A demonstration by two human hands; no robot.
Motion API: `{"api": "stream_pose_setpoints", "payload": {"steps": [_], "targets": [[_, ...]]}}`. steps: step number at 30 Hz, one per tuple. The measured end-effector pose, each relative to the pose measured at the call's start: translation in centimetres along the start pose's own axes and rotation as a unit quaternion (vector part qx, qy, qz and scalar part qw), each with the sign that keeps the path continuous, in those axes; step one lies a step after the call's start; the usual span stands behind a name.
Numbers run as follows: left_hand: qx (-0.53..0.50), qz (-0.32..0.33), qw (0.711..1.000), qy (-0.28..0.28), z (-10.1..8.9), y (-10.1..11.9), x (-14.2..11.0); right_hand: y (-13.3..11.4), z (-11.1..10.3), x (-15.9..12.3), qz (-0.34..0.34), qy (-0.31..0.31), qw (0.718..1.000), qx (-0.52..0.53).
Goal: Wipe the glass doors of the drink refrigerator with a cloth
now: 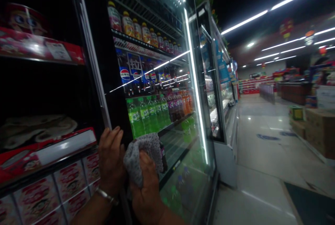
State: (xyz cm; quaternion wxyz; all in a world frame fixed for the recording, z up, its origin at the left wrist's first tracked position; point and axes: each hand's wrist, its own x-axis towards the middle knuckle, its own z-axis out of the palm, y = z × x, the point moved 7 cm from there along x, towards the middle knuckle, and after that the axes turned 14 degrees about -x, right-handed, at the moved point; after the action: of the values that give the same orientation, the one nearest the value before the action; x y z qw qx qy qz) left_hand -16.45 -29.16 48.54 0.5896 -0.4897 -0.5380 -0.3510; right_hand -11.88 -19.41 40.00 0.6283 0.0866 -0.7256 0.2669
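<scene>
My right hand [148, 174] holds a crumpled grey cloth [151, 148] against the glass door [180, 148] of a drinks fridge. The cloth has a dimpled surface, and my thumb lies across it. Just left of it, my left hand [111, 158], with a silvery bracelet [106, 196] at the wrist, is closed around the silver door edge [95, 57]. Its fingers point upward and part of its grip is hidden. Behind the glass, green drink bottles [148, 111] stand on a shelf above the cloth. Blue-labelled cola bottles [136, 73] line the shelf higher up.
On the left, a shelf carries red-and-white patterned boxes [36, 192] and a red tub [26, 19]. Another open-fronted cooler [225, 158] stands beyond the fridge. Tiled floor [251, 179] runs along the right, with cardboard boxes [320, 130] at its far side.
</scene>
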Motion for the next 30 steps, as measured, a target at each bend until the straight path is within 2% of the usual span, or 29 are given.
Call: {"api": "stream_pose_setpoints", "payload": {"steps": [10, 16, 23, 30], "targets": [[0.004, 0.007, 1.0, -0.001, 0.2, 0.1, 0.0, 1.0, -0.1, 0.8, -0.07, 0.029, 0.996, -0.051], [0.056, 0.009, 0.998, 0.004, 0.0, -0.1, -0.1, 3.8, -0.5, 1.1, -0.06, 0.06, 0.993, -0.081], [0.063, 0.0, 0.998, 0.0, -0.2, 0.0, 0.0, 10.0, -1.6, 1.2, -0.021, 0.098, 0.987, -0.124], [0.055, -0.017, 0.998, 0.007, -0.3, -0.1, -0.1, 20.0, -2.2, -0.3, 0.096, 0.122, 0.971, -0.182]]}}
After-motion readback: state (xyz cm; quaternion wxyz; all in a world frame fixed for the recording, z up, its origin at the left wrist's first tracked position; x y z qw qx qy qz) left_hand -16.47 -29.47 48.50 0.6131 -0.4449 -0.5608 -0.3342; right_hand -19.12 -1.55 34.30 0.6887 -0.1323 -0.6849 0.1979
